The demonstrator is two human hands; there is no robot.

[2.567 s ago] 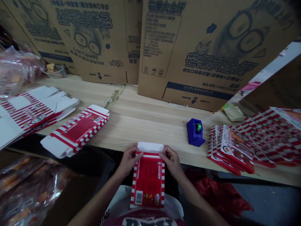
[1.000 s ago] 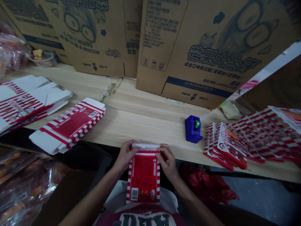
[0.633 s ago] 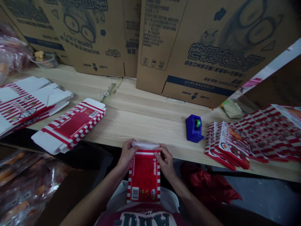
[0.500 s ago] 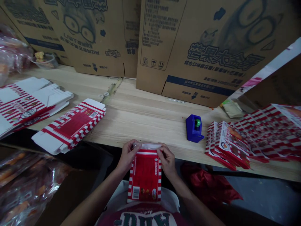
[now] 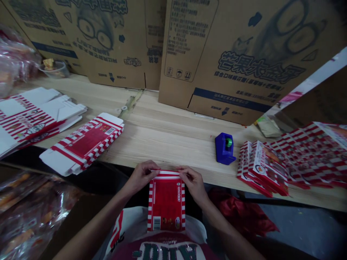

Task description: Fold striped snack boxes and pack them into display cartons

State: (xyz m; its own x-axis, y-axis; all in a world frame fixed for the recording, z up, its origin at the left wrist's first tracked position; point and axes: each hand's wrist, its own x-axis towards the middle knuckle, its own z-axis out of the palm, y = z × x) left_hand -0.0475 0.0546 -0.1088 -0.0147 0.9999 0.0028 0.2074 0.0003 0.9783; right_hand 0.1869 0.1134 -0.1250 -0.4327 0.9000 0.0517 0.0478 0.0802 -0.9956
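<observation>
A rectangular, striped-edged card box (image 5: 166,202) is held just before the wood-grained bench (image 5: 165,130), its top corners pinched by the left hand (image 5: 142,176) and right hand (image 5: 193,182); its underside is hidden from view.

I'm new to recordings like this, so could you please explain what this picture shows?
There is no machine here: a person works with two bare hands, seen from a camera worn on the head, looking forward and down. The left hand and right hand pinch the top corners of a red-and-white box. On the wooden table are a carton stack to the left, and a blue tape dispenser and finished-looking striped boxes to the right. Large brown cardboard boxes stand behind.
</observation>
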